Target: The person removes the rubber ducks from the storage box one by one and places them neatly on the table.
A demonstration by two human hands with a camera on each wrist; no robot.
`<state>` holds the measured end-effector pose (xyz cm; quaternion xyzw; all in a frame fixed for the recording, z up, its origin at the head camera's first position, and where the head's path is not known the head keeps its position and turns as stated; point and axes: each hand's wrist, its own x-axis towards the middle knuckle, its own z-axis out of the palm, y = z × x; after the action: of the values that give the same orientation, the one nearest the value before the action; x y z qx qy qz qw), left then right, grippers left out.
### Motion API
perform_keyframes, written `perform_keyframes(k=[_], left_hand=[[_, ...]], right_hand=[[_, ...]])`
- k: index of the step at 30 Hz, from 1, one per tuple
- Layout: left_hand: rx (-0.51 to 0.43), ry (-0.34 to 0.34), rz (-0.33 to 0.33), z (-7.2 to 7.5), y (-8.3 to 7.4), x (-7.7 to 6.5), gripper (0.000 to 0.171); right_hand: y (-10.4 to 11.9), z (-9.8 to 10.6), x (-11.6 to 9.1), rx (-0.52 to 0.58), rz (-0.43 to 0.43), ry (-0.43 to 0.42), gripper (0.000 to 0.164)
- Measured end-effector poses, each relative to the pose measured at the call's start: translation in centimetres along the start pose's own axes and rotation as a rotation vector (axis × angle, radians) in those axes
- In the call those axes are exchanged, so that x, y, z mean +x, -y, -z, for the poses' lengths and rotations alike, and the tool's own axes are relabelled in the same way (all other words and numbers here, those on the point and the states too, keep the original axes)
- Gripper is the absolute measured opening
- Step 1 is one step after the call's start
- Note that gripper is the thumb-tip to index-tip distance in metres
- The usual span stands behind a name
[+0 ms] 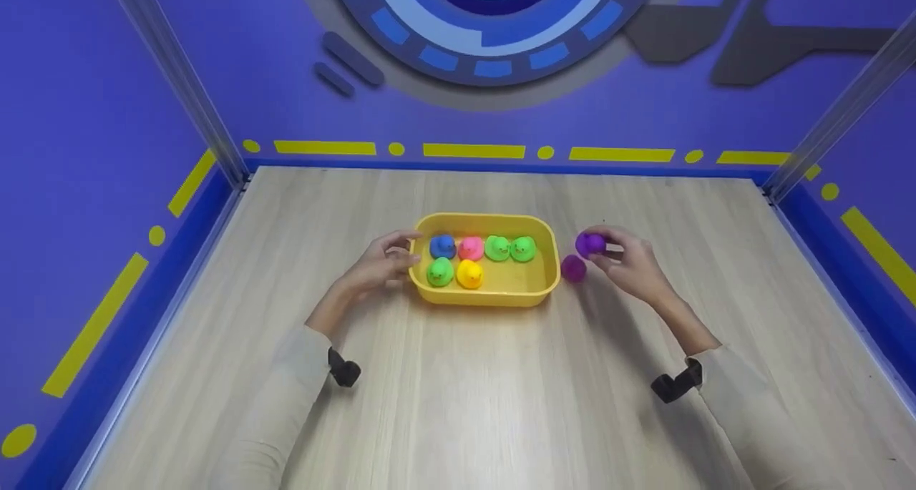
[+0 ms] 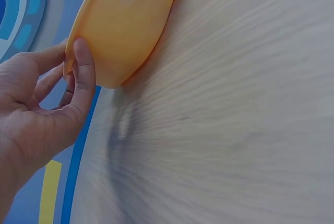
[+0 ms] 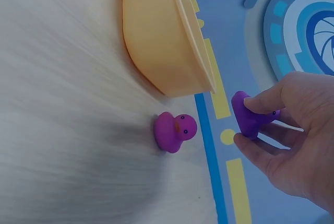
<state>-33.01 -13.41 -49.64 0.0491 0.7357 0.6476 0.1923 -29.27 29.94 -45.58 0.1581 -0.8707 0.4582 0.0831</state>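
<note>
A yellow tub [image 1: 486,299] stands on the table, its left end gripped at the rim by my left hand [image 1: 381,262], thumb and fingers on either side of the wall. Inside it sit a blue duck [image 1: 443,246], a pink duck [image 1: 471,248], a yellow duck [image 1: 470,274] and three green ducks [image 1: 440,272]. To the right of the tub, my right hand [image 1: 630,262] pinches a purple rubber duck [image 3: 250,117] between thumb and fingers, raised above the table. A magenta-purple duck [image 3: 172,131] rests on the table by the tub's right end, below that hand.
Pale wood-grain table [image 1: 444,390] surrounds the tub, with bare surface in front of it. Blue panels with yellow markings [image 1: 474,151] wall in the back and both sides. Each forearm carries a small black wrist mount [image 1: 345,373].
</note>
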Motion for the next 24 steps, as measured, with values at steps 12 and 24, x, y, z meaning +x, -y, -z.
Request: perform_keyframes(k=[12,24], left_hand=[[0.021,0.001,0.002,0.1,0.0,-0.3,0.055],[-0.015,0.001,-0.020,0.0,0.1,-0.1,0.054]], right_hand=[[-1.2,1.0,-0.9,-0.031,-0.009,-0.002,0.036],[-3.2,1.1,-1.2,-0.063,-0.056,-0.001,0.039]])
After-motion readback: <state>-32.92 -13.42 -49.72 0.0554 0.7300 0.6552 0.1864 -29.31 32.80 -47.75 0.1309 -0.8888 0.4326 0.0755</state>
